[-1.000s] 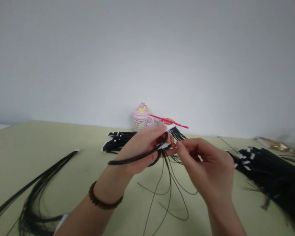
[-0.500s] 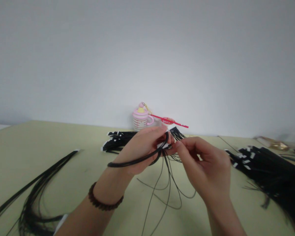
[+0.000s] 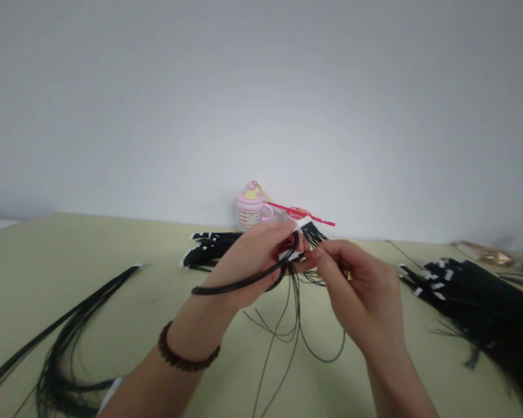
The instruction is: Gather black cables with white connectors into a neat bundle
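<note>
My left hand [image 3: 248, 261] is closed on a bunch of thin black cords [image 3: 239, 281] with white tags at their tips, held above a pale green table [image 3: 113, 278]; part of the bunch loops back over the wrist, which wears a dark bead bracelet [image 3: 187, 357]. My right hand [image 3: 361, 296] pinches one of these cords right beside the left fingertips. Loose cord ends [image 3: 296, 337] hang down from both hands and curl on the table.
A pile of black tagged cords [image 3: 209, 247] lies behind my hands and a bigger heap [image 3: 475, 296] at the right. Long black cords [image 3: 61, 342] trail off the left front. A pink cup-shaped trinket [image 3: 250, 209] and a red strip [image 3: 305, 216] stand by the grey wall.
My right hand has drawn slightly closer to the left fingertips. The hanging cord loops have shifted and swung a little. The left hand has hardly moved.
</note>
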`<state>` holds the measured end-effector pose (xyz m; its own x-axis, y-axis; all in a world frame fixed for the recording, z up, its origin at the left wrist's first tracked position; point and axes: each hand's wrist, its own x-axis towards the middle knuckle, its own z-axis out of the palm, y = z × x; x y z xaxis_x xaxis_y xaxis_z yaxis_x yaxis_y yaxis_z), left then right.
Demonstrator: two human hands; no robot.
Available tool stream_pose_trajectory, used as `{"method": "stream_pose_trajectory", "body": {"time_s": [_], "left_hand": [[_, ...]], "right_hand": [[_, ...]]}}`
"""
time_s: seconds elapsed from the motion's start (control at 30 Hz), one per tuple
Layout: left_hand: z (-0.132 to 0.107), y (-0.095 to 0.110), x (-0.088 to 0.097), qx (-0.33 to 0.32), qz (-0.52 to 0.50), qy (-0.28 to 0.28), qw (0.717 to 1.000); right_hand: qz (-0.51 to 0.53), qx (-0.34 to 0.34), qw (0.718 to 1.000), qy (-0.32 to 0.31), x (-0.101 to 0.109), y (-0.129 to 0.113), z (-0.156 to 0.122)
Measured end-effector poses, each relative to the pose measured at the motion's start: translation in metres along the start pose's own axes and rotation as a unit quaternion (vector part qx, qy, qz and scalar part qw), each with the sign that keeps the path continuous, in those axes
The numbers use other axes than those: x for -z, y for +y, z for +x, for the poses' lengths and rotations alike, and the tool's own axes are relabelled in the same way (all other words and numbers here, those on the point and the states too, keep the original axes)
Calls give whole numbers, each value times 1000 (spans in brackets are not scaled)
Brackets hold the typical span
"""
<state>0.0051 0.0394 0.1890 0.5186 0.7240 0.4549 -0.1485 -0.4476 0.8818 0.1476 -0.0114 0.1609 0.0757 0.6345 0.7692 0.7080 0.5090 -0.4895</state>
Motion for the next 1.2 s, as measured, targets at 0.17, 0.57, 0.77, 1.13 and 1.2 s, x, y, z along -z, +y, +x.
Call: {"method": "stream_pose_trajectory", "body": {"time_s": [0.17,0.57,0.77,1.13,1.2], "left_hand": [[1,2,-2,42,-23,10,999],[2,-6,-12,115,-164,63,978],[-1,-19,-10,99,-121,57,986],[-3,-19,-8,101,-86,27,991],[-1,-15,-9,96,-101,43,989]], "right_hand": [[7,-24,1000,-12,0,2,1],[50,-55,996,-42,0,-2,3],[27,-45,998,-43,-2,1,2],[32,-47,998,-39,-4,0,1],[46,-47,997,-39,-2,2,2]]}}
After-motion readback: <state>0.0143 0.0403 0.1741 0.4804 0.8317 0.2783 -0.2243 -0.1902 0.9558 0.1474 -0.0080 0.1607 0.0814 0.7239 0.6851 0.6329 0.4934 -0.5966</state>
